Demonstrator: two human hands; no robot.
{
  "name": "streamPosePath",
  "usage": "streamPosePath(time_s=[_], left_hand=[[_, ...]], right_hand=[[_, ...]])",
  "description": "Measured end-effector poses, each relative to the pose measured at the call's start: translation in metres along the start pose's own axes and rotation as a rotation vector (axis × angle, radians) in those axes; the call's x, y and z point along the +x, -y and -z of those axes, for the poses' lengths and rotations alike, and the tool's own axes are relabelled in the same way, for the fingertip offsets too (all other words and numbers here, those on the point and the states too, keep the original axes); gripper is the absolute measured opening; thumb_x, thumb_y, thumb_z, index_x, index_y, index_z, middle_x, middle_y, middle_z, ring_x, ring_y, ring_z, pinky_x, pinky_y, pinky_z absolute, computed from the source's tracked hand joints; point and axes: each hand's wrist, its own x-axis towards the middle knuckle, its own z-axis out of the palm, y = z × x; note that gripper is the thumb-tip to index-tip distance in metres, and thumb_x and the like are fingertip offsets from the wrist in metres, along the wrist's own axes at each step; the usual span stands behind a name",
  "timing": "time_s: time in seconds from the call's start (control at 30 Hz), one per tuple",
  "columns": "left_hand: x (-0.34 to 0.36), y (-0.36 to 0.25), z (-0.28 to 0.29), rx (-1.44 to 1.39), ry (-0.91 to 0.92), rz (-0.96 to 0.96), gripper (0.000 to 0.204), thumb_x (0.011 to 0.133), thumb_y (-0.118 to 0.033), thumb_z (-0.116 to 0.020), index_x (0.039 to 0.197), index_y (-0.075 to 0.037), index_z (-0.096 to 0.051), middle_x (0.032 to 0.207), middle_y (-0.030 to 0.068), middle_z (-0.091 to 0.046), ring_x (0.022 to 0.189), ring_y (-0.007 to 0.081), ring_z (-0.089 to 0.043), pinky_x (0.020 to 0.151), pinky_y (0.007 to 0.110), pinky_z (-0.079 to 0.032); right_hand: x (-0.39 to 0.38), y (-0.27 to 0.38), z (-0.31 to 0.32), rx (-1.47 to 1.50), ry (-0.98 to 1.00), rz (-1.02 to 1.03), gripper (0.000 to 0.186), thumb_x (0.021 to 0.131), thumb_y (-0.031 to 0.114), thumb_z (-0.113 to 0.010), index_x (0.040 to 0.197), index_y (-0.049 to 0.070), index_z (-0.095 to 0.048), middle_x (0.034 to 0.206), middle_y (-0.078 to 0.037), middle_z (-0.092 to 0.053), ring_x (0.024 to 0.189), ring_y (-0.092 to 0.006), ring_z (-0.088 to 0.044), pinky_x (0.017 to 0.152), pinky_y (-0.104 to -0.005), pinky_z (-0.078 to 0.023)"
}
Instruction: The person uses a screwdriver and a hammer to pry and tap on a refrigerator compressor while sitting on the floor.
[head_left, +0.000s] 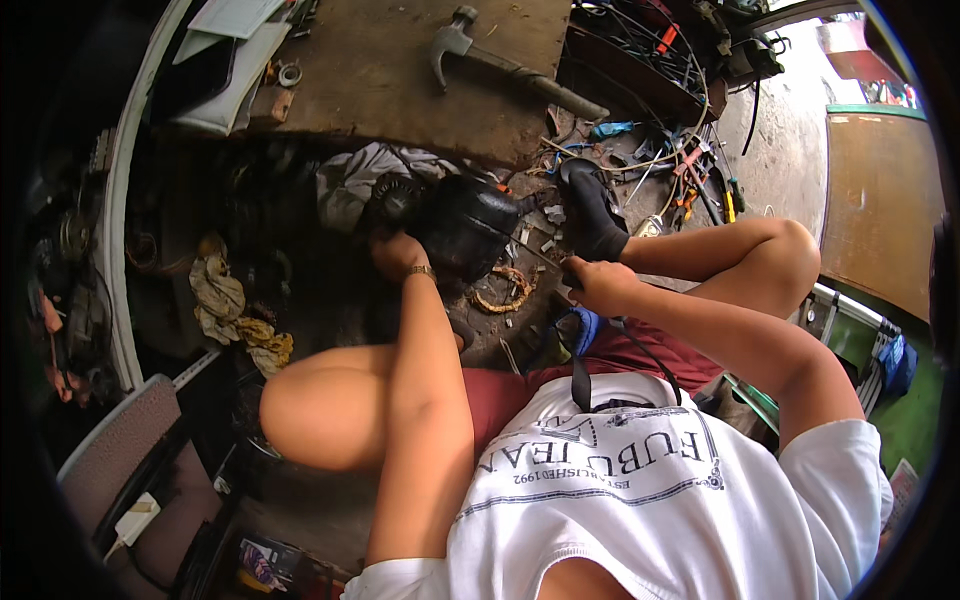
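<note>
A black, rounded motor-like housing [462, 222] lies on the floor between my legs, with a dark ribbed round part [396, 197] at its left end. Against that left end, my left hand [398, 255] is closed, its fingertips lost in shadow. A screwdriver [538, 254] is gripped by its dark handle in my right hand [603, 288]. Its thin shaft slants up and left to the right end of the housing; whether the tip touches is too small to tell. Just below the housing lies a ring of copper-coloured wire [503, 292].
A claw hammer [500, 68] rests on the wooden board [360, 70] ahead. Pliers and other hand tools [695, 180] lie beyond my right foot, near a box of cables [640, 60]. Crumpled yellowish rags [220, 295] sit at left, above a chair [125, 450].
</note>
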Motion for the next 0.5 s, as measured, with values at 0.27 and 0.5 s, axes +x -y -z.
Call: streamPosePath(time_s=[0.27,0.5], left_hand=[[-0.026,-0.024,0.012,0.211,-0.019,-0.005,0.025,0.084,-0.017,-0.054,0.104,-0.009,-0.065,0.101,0.0154,-0.066,0.092,0.0329,-0.064,0.079,0.041,-0.050],[0.029,0.024,-0.002,0.061,-0.048,-0.150,0.023,0.085,-0.019,-0.055,0.102,-0.010,-0.067,0.101,0.0162,-0.066,0.093,0.0340,-0.063,0.079,0.043,-0.050]], right_hand=[[-0.005,-0.015,-0.017,-0.134,-0.083,0.049,0.044,0.082,0.020,-0.056,0.124,0.014,-0.046,0.090,-0.016,-0.065,0.079,-0.0327,-0.066,0.064,-0.0424,-0.052],[0.024,-0.077,-0.084,-0.158,-0.270,0.229,0.057,0.079,0.011,-0.052,0.133,0.022,-0.040,0.086,-0.016,-0.064,0.070,-0.0330,-0.065,0.060,-0.0420,-0.053]])
